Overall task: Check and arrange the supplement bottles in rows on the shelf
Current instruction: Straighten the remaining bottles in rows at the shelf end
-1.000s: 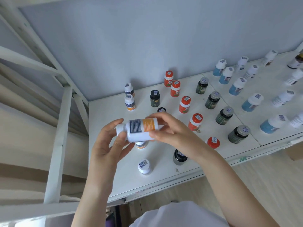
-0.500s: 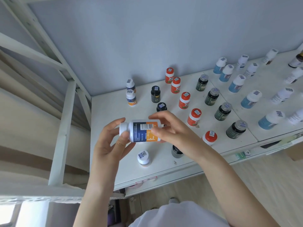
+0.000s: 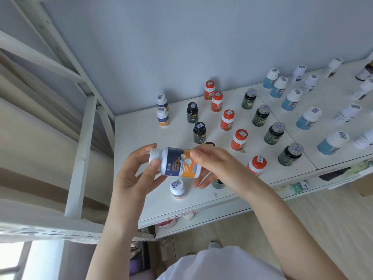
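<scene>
Head camera shows us, closest to the person, both hands holding one white plastic bottle with a dark blue and orange label, lying sideways in the air above the front part of the white shelf board. The left hand pinches the cap end between thumb and curled fingers. The right hand has its fingers curled round the bottom end. Compared with a moment before, the bottle has been rolled about its long axis: the barcode side is gone and the printed front now faces us. We judge that the checking is nearly finished and placing comes next. Just below stands a small white-capped bottle. Farther back, two seemingly similar white-capped bottles begin a row, beside rows of red-capped bottles, dark green bottles and light blue bottles.
</scene>
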